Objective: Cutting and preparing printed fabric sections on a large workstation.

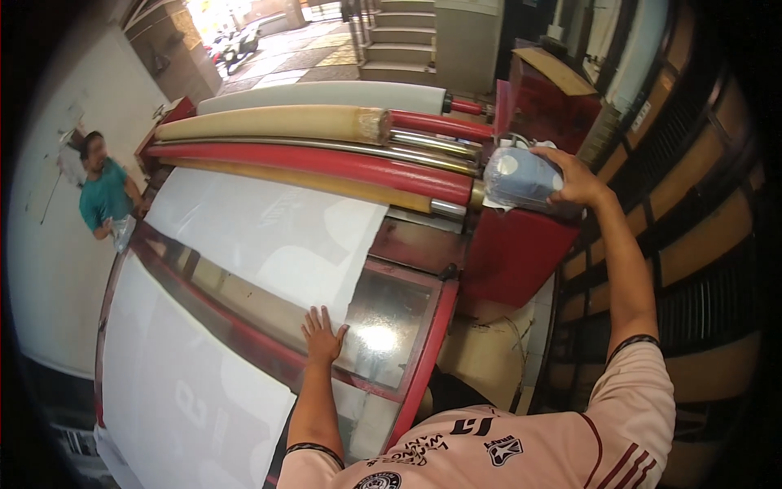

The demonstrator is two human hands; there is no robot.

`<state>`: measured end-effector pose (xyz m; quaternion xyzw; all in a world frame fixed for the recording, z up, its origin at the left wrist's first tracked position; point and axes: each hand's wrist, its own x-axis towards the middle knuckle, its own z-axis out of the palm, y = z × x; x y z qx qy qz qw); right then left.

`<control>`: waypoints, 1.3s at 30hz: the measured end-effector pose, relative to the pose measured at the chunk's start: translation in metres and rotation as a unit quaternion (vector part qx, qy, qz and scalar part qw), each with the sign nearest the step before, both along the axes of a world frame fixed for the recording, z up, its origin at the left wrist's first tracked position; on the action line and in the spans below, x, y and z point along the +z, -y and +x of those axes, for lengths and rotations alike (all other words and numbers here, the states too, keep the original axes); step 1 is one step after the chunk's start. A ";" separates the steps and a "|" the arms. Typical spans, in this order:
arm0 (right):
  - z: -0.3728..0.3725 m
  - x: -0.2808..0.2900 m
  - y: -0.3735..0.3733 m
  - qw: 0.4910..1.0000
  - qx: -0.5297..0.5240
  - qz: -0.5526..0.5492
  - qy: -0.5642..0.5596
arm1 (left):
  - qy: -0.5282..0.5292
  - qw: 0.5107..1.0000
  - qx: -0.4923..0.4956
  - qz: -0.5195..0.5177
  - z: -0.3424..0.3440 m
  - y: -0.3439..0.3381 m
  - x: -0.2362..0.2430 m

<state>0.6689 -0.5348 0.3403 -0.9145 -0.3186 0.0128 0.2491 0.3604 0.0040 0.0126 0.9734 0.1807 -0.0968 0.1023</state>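
My right hand (577, 178) grips a pale blue bundle in clear plastic (521, 175) at the right end of the rollers, above a red housing (511, 254). My left hand (324, 336) lies with fingers spread at the edge of a white printed sheet (261, 216), which runs from the rollers onto the red-framed table (422, 342). A second white sheet (179, 359) lies on the table nearer me, left of my left forearm. Long red (309, 167), cream (261, 122) and white (318, 96) rollers span the machine's far side.
At the far left a co-worker in a teal shirt (106, 191) stands beside the machine, holding something pale (124, 232). A white wall (49, 277) is behind them. Steps (397, 45) and a motorbike (236, 49) are beyond the machine. A dark slatted structure (692, 269) borders my right.
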 end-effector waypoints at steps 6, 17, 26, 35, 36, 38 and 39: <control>-0.030 0.000 -0.021 0.971 -0.059 -0.105 0.207 | 0.143 0.989 0.040 -0.020 -0.089 0.013 0.010; -0.330 -0.289 -0.228 0.978 0.112 -0.067 -0.164 | 0.158 0.887 0.426 0.081 -0.476 0.017 -0.013; -0.381 -0.301 -0.280 0.907 0.116 -0.379 -0.139 | 0.138 0.827 0.537 0.097 -0.571 0.048 -0.029; -0.380 -0.301 -0.287 0.895 0.099 -0.403 -0.164 | 0.140 0.827 0.539 0.083 -0.567 0.047 -0.012; -0.380 -0.301 -0.287 0.894 0.097 -0.405 -0.162 | 0.141 0.827 0.537 0.086 -0.567 0.046 -0.014; -0.380 -0.302 -0.286 0.895 0.096 -0.401 -0.173 | 0.135 0.832 0.531 0.091 -0.569 0.047 -0.017; -0.380 -0.303 -0.286 0.900 0.093 -0.391 -0.167 | 0.141 0.831 0.529 0.099 -0.569 0.047 -0.019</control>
